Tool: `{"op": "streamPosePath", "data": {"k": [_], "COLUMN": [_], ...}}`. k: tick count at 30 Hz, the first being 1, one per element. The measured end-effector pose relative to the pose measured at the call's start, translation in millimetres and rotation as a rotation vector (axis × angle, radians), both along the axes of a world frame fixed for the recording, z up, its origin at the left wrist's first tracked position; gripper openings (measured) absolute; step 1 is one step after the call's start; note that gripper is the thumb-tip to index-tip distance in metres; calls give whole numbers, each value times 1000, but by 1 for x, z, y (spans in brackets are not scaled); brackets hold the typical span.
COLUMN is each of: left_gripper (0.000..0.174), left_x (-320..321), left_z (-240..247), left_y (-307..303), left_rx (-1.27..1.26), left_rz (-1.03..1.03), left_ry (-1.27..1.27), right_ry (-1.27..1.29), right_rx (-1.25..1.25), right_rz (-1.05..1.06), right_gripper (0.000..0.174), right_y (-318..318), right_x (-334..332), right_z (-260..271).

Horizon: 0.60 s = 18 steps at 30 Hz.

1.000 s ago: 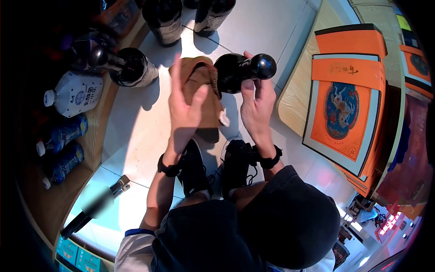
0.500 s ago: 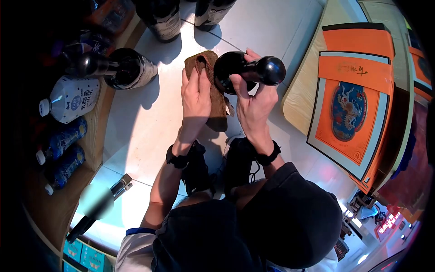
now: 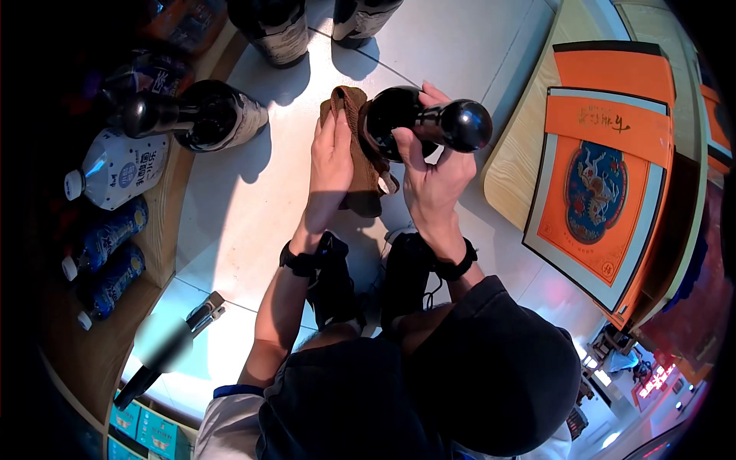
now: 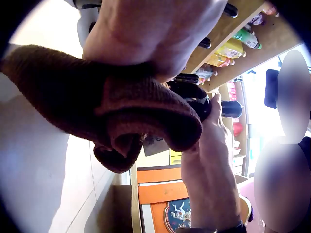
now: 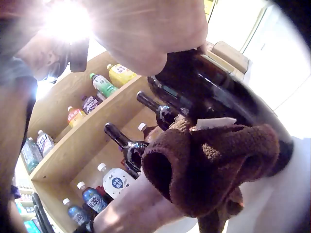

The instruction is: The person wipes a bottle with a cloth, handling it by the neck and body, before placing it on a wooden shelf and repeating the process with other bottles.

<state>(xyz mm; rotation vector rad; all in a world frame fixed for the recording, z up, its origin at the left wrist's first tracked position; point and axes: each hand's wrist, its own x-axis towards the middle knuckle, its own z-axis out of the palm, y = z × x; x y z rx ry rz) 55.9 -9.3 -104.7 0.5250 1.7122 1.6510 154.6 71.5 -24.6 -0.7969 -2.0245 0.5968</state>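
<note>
In the head view my right hand (image 3: 437,180) grips a dark wine bottle (image 3: 389,115) by its shoulder, thumb on the near side and fingers round the far side. The bottle's black-capped neck leans to the right. My left hand (image 3: 331,165) holds a folded brown cloth (image 3: 368,188) against the bottle's left side; its thumb is hidden. The right wrist view shows the cloth (image 5: 214,165) bunched along the glossy bottle (image 5: 233,97), with a white tag (image 5: 216,122) sticking out. In the left wrist view the cloth (image 4: 146,109) hangs in loose folds below the hand.
Another dark bottle (image 3: 238,123) stands on the tiled floor to the left, two more (image 3: 280,42) farther ahead. A wooden shelf (image 3: 172,184) with drink bottles (image 3: 138,169) lines the left. Orange boxes (image 3: 602,199) stand at the right. A long black object (image 3: 138,383) lies at lower left.
The left hand was spread over the cloth and has now brought it up against the bottle, its fingers closer together. The right hand and bottle have shifted slightly right; the right thumb now lies on the shoulder.
</note>
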Motion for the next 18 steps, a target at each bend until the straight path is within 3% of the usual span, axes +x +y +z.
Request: {"op": "streamPosePath", "data": {"k": [18], "left_gripper": [44], "left_x": [-15], "left_z": [-23], "left_y": [3], "left_rx": [-89], "left_rz": [-107], "left_ry": [-148], "right_ry": [-8], "right_rx": [-78], "right_rz": [-2], "right_gripper": [52], "right_y": [-1], "right_x": [-1], "right_z": [9]}}
